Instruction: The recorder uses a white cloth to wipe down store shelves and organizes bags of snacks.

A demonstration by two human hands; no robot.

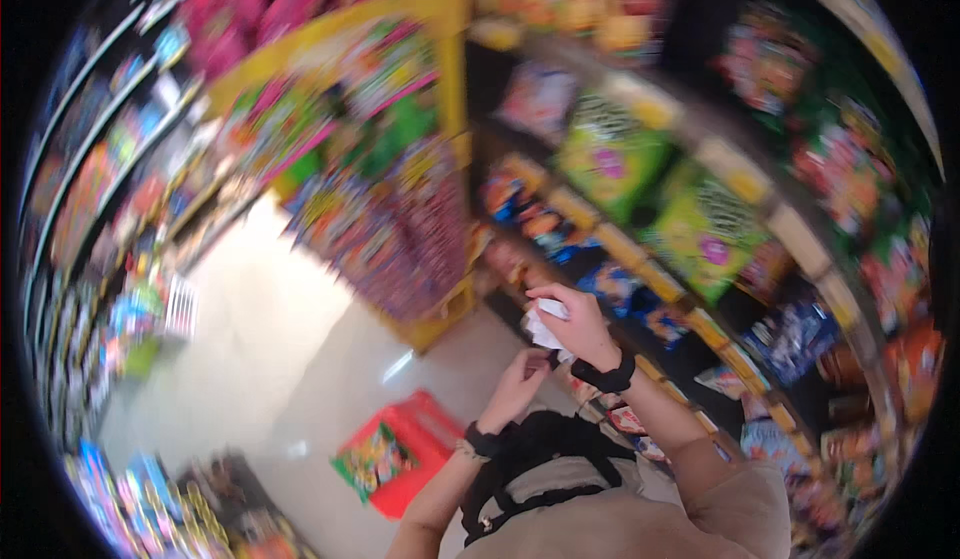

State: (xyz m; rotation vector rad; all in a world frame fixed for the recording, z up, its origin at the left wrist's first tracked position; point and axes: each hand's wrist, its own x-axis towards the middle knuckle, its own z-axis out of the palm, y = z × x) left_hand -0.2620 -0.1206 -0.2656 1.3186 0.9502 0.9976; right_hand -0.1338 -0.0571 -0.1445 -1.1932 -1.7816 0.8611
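My right hand is closed around a crumpled white piece, like paper or tissue, in front of my body. Just below and to its left, my left hand has its fingers curled in close to the white piece. Blur hides what the left fingers hold, if anything. Both wrists wear dark bands. Down on the floor, left of my left forearm, is a red shopping basket with a green snack bag in it.
A yellow display rack full of colourful bags stands ahead. Shelves of packaged snacks run close along my right. More stocked shelves line the left, with goods at lower left. Pale shiny floor lies between them.
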